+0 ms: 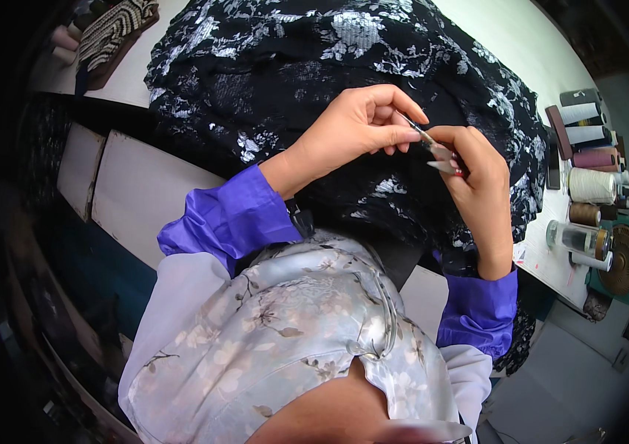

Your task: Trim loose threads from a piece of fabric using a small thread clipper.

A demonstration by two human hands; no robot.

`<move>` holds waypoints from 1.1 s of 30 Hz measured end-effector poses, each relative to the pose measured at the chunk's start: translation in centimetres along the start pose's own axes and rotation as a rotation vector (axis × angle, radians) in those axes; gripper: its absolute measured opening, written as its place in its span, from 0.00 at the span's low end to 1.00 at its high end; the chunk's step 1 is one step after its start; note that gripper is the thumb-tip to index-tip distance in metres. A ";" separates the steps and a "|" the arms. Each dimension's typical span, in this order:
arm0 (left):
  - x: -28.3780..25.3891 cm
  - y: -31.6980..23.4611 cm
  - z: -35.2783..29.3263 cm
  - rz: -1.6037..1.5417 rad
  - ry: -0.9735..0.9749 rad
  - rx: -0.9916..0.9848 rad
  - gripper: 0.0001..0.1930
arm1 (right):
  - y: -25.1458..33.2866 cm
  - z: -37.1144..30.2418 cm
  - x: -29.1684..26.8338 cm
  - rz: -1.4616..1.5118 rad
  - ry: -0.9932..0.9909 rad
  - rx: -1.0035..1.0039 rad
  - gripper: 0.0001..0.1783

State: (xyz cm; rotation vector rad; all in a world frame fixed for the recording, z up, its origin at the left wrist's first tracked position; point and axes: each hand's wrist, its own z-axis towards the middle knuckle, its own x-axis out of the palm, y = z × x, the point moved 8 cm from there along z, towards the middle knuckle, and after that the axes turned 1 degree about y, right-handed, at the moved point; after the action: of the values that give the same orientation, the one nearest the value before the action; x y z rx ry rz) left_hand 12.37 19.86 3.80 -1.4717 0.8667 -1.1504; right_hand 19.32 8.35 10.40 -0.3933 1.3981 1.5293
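The left hand (pixel 373 122), at 1 o'clock from the centre of the view, reaches toward 2 o'clock over the black fabric with silver floral print (pixel 351 63). Its thumb and index finger are nearly closed on a slim dark piece (pixel 415 126), the other fingers curled beneath; whether that piece joins the tool beside it, I cannot tell.

At 2 o'clock, the right hand (pixel 481 166) is bent at the wrist, knuckles up, its fingers folded around thread snips (pixel 444 164). Their two pale blades stand apart, pointing toward 9 o'clock, close to the left fingertips. The right forearm rises from a violet sleeve (pixel 481 314) at 4 o'clock.

The fabric spreads across 12 o'clock on a white surface (pixel 525 33). A white thread spool (pixel 592 185) stands at 3 o'clock.
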 end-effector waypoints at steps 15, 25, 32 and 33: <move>-0.4 -1.9 -1.3 0.256 -0.165 0.379 0.03 | 0.7 -0.4 -0.1 -0.045 -0.013 -0.070 0.27; -0.2 -0.8 -0.7 0.013 -0.116 0.261 0.04 | 0.6 -0.4 -0.4 -0.051 0.001 -0.098 0.25; -0.6 0.0 0.0 -0.083 -0.082 0.246 0.06 | 0.5 -1.1 -0.8 0.026 0.014 -0.111 0.24; -0.6 0.2 0.0 -0.073 -0.079 0.226 0.06 | -0.4 -1.3 -0.8 0.076 0.034 -0.016 0.24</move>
State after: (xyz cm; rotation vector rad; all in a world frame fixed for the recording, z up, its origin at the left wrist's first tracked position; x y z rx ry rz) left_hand 12.25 20.34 3.47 -1.3618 0.6115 -1.1944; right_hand 19.58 6.76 10.43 -0.3817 1.4424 1.6030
